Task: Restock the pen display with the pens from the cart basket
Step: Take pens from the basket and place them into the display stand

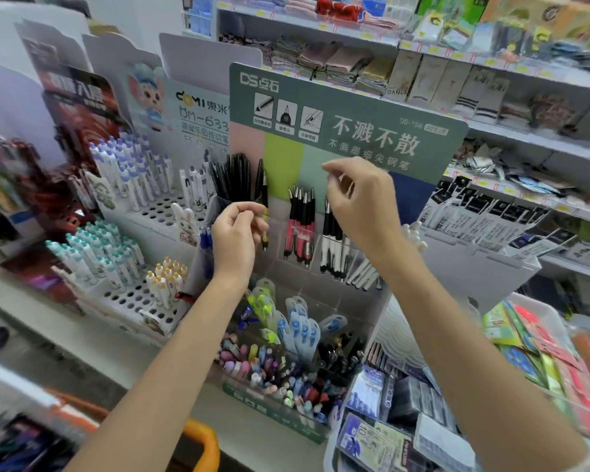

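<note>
Yellow-tipped pen [264, 233] hangs pinched in the left hand [235, 229] before the left pocket of the green display [355, 107]: placing step, I judge; next, lower it straight in; the right hand [358, 199] curls before its middle, hold untellable

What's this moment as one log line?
left hand: holds yellow pen | right hand: at white pens, grip unclear | display: part filled

Orange handle [207, 437] cut off at bottom, pen [264, 237] half hidden by left hand [235, 233], grasp of right hand [361, 202] unclear

left hand [239, 229] pinching, right hand [358, 199] raised, curled
</note>
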The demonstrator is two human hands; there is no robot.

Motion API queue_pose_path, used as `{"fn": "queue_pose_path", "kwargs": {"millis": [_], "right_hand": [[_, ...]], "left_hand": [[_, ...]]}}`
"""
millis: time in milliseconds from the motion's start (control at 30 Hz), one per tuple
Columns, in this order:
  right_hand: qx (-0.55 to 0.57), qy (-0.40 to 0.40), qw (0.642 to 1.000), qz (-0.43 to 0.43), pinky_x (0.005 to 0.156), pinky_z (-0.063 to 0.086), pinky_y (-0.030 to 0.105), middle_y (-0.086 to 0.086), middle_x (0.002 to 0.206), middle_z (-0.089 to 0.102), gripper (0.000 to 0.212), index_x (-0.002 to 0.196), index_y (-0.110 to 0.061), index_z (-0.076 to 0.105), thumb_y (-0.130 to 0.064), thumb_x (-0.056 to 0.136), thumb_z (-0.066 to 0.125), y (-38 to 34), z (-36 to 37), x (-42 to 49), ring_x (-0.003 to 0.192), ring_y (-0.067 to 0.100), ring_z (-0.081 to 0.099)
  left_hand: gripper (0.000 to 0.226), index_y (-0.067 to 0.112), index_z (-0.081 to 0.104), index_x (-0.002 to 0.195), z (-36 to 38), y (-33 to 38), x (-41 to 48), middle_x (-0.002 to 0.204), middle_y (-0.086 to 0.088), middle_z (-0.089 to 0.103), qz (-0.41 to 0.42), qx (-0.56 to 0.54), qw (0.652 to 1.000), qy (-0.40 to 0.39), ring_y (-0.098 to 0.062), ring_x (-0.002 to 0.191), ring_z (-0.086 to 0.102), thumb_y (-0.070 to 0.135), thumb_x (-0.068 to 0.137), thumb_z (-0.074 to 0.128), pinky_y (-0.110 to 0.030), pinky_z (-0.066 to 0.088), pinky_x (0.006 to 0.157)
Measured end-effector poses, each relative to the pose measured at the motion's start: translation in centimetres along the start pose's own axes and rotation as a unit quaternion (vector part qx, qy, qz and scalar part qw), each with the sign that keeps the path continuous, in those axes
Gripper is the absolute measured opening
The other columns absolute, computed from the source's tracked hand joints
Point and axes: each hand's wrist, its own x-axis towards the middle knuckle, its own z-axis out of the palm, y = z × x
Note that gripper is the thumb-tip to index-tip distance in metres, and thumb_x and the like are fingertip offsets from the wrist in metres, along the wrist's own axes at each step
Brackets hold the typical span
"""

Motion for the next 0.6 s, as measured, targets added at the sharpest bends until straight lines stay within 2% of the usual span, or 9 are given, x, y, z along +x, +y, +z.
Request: {"fn": "queue_pose_path", "kwargs": {"millis": [100, 233, 400, 467, 600], "right_hand": [[0.090, -0.041, 0.995, 0.001, 0.080, 0.053, 0.022, 0.006, 0.100, 0.074, 0.021, 0.105, -0.004, 0.074, -0.002, 0.090, 0.059, -3.7, 3.9, 0.3, 0.081, 0.011, 0.064], [0.198, -0.147, 0.969, 0.001, 0.079, 0.051, 0.022, 0.006, 0.098, 0.073, 0.020, 0.105, -0.004, 0.073, -0.002, 0.091, 0.060, -9.2, 11.1, -1.7, 0.081, 0.009, 0.060], [0.266, -0.322, 0.909, -0.002, 0.079, 0.052, 0.031, 0.007, 0.094, 0.074, 0.021, 0.101, -0.005, 0.074, -0.003, 0.086, 0.059, -15.8, 19.5, -7.0, 0.084, 0.019, 0.067], [0.268, -0.385, 0.883, -0.025, 0.082, 0.049, 0.034, 0.011, 0.095, 0.075, 0.023, 0.102, -0.004, 0.074, -0.003, 0.084, 0.060, -18.1, 22.5, -9.5, 0.089, 0.026, 0.068], [0.241, -0.501, 0.829, -0.061, 0.078, 0.053, 0.040, 0.014, 0.095, 0.073, 0.021, 0.100, -0.003, 0.072, -0.005, 0.084, 0.058, -21.8, 28.2, -14.7, 0.090, 0.030, 0.066]], "left_hand": [[0.031, 0.010, 0.061, 0.080, -3.1, 0.2, 0.4, 0.061, -0.001, 0.050, -0.005, -0.002, 0.997, 0.077, -0.005, 0.047, 0.041, -0.002, 0.097, 0.038, -0.016, 0.032, 0.045], [0.032, 0.011, 0.059, 0.077, -9.7, 0.3, -0.1, 0.060, 0.000, 0.046, -0.016, 0.013, 0.976, 0.217, -0.004, 0.046, 0.040, -0.002, 0.095, 0.037, -0.015, 0.031, 0.044], [0.031, 0.013, 0.059, 0.074, -20.1, -0.9, -3.4, 0.058, 0.000, 0.045, -0.044, 0.030, 0.918, 0.393, -0.005, 0.041, 0.036, 0.000, 0.093, 0.037, -0.019, 0.027, 0.044], [0.032, 0.014, 0.059, 0.071, -24.0, -1.7, -5.5, 0.054, 0.002, 0.046, -0.059, 0.039, 0.887, 0.456, -0.007, 0.040, 0.036, 0.001, 0.092, 0.039, -0.023, 0.029, 0.045], [0.032, 0.012, 0.059, 0.071, -31.1, -4.2, -9.6, 0.056, 0.000, 0.047, -0.108, 0.057, 0.829, 0.546, -0.012, 0.043, 0.036, 0.003, 0.095, 0.039, -0.026, 0.029, 0.047]]}}
